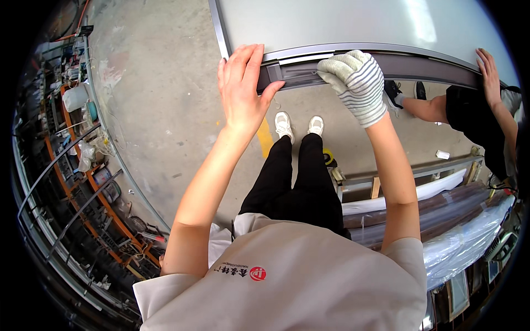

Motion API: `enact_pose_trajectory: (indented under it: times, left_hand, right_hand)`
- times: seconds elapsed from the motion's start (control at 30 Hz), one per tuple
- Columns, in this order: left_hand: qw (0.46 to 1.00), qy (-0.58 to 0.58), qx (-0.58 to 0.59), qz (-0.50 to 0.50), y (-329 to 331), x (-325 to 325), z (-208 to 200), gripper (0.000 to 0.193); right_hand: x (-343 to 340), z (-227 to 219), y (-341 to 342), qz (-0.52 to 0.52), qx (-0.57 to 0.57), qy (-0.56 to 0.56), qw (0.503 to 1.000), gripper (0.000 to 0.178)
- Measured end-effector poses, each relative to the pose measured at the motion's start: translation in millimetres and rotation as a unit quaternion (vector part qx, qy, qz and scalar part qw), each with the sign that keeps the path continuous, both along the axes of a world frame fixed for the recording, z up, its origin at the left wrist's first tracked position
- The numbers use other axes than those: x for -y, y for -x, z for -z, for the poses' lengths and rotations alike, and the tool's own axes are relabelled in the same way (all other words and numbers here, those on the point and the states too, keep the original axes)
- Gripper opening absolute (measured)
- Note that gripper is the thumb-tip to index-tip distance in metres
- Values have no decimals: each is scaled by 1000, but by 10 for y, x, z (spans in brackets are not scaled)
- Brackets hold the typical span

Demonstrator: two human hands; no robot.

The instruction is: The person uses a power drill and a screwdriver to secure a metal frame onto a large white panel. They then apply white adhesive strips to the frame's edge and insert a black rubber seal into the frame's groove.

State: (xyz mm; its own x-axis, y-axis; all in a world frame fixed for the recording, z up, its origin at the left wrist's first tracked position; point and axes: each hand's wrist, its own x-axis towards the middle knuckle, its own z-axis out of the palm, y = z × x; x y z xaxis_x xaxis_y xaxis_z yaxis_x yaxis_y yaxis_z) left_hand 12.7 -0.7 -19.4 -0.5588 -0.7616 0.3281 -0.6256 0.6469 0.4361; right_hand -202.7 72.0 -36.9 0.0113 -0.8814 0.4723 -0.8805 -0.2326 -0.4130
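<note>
Hands at upper centre of frame: our bare left hand point(241, 88) and striped knit-gloved right hand point(356, 83) both grasp the dark grey metal frame rail point(298, 74) edging the large pale panel point(331, 25). Risk: pinched fingers if it slips, co-worker's hand point(488, 74) far right. Concrete floor point(160, 99), cluttered racks point(83, 182) left

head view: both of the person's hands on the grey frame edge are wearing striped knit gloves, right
Not quite. In the head view only the right hand wears a striped knit glove; the left hand is bare. Both do rest on the grey frame edge.
</note>
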Motion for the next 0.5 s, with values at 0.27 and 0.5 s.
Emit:
enact_pose_trajectory:
  times: [0.27, 0.5]
  left_hand:
    - [998, 29, -51, -5, 24, 41, 145, 57]
    - [996, 58, -51, -34, 97, 100, 181, 46]
  right_hand:
    - [6, 140, -61, 21, -27, 35, 999, 13]
    - [13, 235, -39, 18, -8, 63, 998, 13]
